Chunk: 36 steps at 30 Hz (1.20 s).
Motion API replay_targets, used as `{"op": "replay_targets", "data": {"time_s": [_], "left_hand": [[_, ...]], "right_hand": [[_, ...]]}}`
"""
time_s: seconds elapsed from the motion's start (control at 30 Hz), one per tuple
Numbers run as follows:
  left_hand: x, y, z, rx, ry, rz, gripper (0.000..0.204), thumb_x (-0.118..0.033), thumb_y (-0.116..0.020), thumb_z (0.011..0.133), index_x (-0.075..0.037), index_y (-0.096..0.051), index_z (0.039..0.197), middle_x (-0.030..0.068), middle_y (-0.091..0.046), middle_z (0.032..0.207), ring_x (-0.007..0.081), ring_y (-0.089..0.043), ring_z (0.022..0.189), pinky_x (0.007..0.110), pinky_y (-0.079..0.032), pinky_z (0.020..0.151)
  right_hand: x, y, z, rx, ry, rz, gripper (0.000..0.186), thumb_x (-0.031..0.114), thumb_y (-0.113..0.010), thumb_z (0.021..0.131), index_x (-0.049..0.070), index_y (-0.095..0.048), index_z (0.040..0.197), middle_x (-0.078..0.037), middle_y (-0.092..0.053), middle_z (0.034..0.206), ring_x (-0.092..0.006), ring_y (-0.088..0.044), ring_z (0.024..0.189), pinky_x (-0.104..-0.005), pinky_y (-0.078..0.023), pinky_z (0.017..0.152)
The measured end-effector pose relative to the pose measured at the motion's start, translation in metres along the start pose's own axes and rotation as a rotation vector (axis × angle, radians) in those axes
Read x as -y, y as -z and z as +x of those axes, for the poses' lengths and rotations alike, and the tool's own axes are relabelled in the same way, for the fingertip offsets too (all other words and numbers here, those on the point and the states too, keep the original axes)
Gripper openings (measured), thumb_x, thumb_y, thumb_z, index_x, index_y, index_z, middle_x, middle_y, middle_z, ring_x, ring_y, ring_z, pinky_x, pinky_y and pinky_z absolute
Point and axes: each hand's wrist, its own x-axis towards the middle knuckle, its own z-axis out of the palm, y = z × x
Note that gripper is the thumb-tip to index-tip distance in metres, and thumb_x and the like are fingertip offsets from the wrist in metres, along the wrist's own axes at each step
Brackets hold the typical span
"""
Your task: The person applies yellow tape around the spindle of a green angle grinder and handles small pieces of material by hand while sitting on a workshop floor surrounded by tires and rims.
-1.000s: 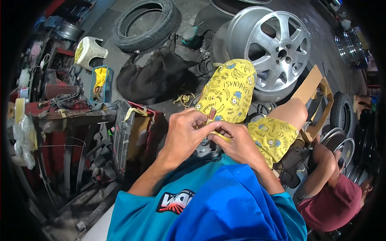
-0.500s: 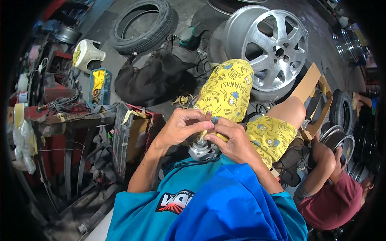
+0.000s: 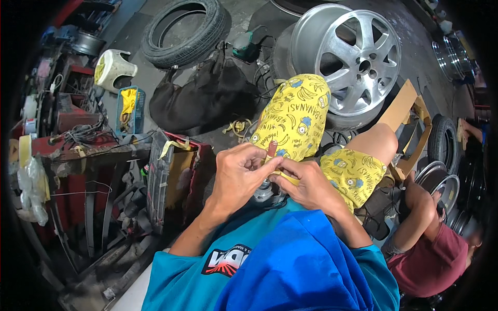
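Silver wheel: a bare alloy wheel (image 3: 346, 52) leans against dark tyres at the top of the frame, spokes facing the camera, set where the seated person can reach it.
Tyre: a black tyre (image 3: 185, 31) lies flat on the concrete floor (image 3: 410, 57), well apart from the hands.
Bag: a slumped black bag (image 3: 207, 98) sits between tyre and wheel, just beyond the person's knee.
Workbench: a cluttered red bench (image 3: 88, 150) with wires and plastic bags stands to the person's left.
Shorts: yellow cartoon-print shorts (image 3: 295, 116) cover raised knees that frame the work held over the lap.
Co-worker: a person in a maroon shirt (image 3: 441, 259) crouches at lower right, near a smaller wheel (image 3: 441, 181).
Basket: a blue basket (image 3: 130, 110) holding something yellow stands near a cream plastic jug (image 3: 113, 67).
Left hand: the left hand (image 3: 239, 176) is curled, thumb and fingers pinched together on a small reddish-brown stick (image 3: 272, 149), apparently to steady it upright.
Right hand: the right hand (image 3: 308, 184) meets it from the other side, fingertips closed on a strip of yellow tape (image 3: 282, 176) at the base of the stick, seemingly drawing it taut.
Metal part: a grey round metal piece (image 3: 263, 193) shows just below both hands, mostly hidden; whether either hand grips it cannot be told.
Stick: short, rounded at the top, dull red, poking up between the fingertips, over the lap.
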Motion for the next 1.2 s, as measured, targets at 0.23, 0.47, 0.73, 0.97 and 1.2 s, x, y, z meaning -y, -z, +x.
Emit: {"op": "replay_targets", "data": {"time_s": [0.23, 0.47, 0.73, 0.97, 1.2], "left_hand": [[0.036, 0.012, 0.014, 0.273, 0.198, -0.313, 0.018, -0.008, -0.086, 0.089, 0.001, -0.073, 0.08, -0.0008, -0.066, 0.073, 0.0044, -0.053, 0.067, 0.025, -0.039, 0.059], [0.085, -0.001, 0.047, 0.771, 0.297, -0.944, 0.023, -0.018, -0.086, 0.089, 0.003, -0.078, 0.09, 0.0129, -0.077, 0.095, 0.0122, -0.064, 0.076, 0.027, -0.048, 0.068], [0.06, 0.018, 0.033, 0.492, 0.329, -0.722, 0.056, -0.018, -0.084, 0.094, 0.001, -0.064, 0.143, -0.0042, -0.062, 0.087, 0.0042, -0.055, 0.071, 0.022, -0.043, 0.061], [0.053, 0.039, 0.001, 0.428, 0.45, -0.632, 0.043, -0.008, -0.076, 0.098, 0.005, -0.063, 0.137, 0.0044, -0.07, 0.109, 0.0091, -0.064, 0.103, 0.025, -0.054, 0.088], [0.035, 0.013, -0.032, 0.261, 0.439, -0.576, 0.034, -0.007, -0.082, 0.095, 0.005, -0.07, 0.125, 0.0089, -0.076, 0.113, 0.0114, -0.07, 0.1, 0.028, -0.057, 0.09]], "right_hand": [[-0.014, 0.002, 0.005, 0.019, 0.06, 0.101, 0.021, 0.017, -0.076, 0.097, -0.001, -0.073, 0.108, -0.024, -0.072, 0.089, -0.0439, -0.067, 0.08, -0.0434, -0.054, 0.073], [-0.026, -0.006, 0.01, 0.157, -0.03, 0.302, 0.024, 0.022, -0.074, 0.101, -0.002, -0.07, 0.102, -0.017, -0.065, 0.076, -0.0211, -0.053, 0.066, -0.0365, -0.048, 0.066], [-0.037, -0.008, 0.022, 0.287, -0.03, 0.357, 0.028, 0.031, -0.069, 0.106, 0.003, -0.07, 0.101, -0.01, -0.06, 0.068, -0.0158, -0.055, 0.063, -0.0353, -0.044, 0.06], [-0.026, -0.009, 0.02, 0.214, -0.056, 0.14, 0.029, 0.031, -0.076, 0.099, 0.003, -0.068, 0.096, -0.015, -0.06, 0.068, -0.0207, -0.055, 0.06, -0.0366, -0.044, 0.06], [-0.002, 0.009, 0.005, 0.066, -0.08, 0.141, 0.028, 0.025, -0.08, 0.096, 0.0, -0.066, 0.096, -0.017, -0.064, 0.076, -0.0305, -0.062, 0.065, -0.0405, -0.048, 0.063]]}}
